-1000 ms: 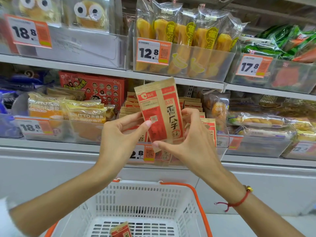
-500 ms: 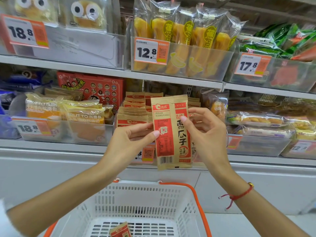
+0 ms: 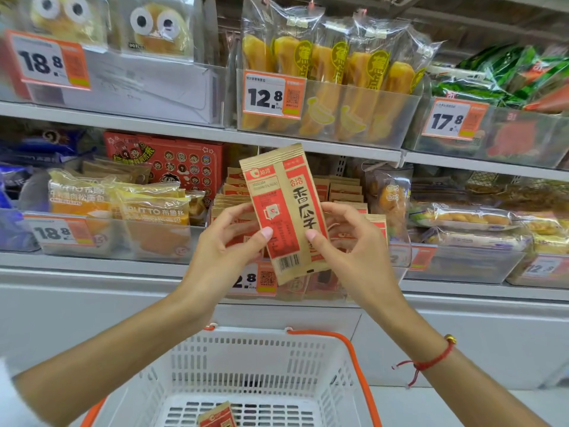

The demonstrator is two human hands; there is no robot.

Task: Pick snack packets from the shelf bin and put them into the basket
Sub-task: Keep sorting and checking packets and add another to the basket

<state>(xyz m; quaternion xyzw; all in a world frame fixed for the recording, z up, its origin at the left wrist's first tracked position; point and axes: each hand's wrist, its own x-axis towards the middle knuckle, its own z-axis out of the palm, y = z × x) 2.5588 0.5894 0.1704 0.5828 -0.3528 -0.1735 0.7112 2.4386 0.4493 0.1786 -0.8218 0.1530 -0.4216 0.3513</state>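
The snack packet [image 3: 286, 211] is pinched by the left hand [image 3: 228, 241] and right hand [image 3: 351, 241]. It should be lowered flat into the basket [image 3: 261, 359], then released

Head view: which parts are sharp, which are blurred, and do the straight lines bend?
Head view: the held packet and both hands are sharp; the left price tag and far-left goods are smeared; the shelf edge bows from wide-angle distortion; soft glare lies on the clear bin.
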